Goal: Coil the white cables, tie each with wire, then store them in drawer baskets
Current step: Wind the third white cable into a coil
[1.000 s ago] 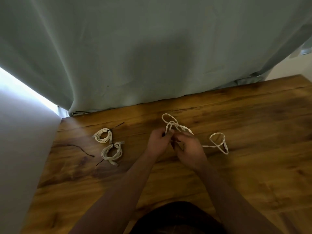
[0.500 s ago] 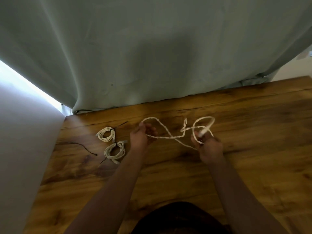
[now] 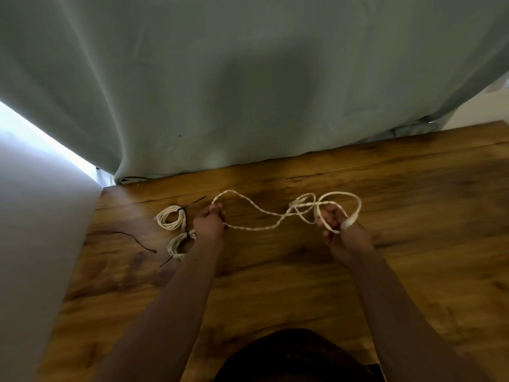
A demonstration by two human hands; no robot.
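Note:
A loose white cable (image 3: 264, 219) stretches between my two hands above the wooden table (image 3: 275, 285). My left hand (image 3: 208, 223) pinches a small loop at its left end. My right hand (image 3: 334, 224) grips the other end, where the cable forms a larger loop and a tangle just left of the fingers. Two coiled white cables tied with dark wire lie to the left: one (image 3: 170, 217) further back, the other (image 3: 180, 244) nearer and partly hidden by my left wrist.
A loose piece of dark wire (image 3: 132, 238) lies on the table at the far left. A grey curtain (image 3: 248, 92) hangs along the table's back edge. A pale wall (image 3: 33, 244) borders the table on the left.
My hands were together at the middle of the table on the bunched cable. They have moved apart, left hand leftward and right hand rightward, drawing the cable out between them.

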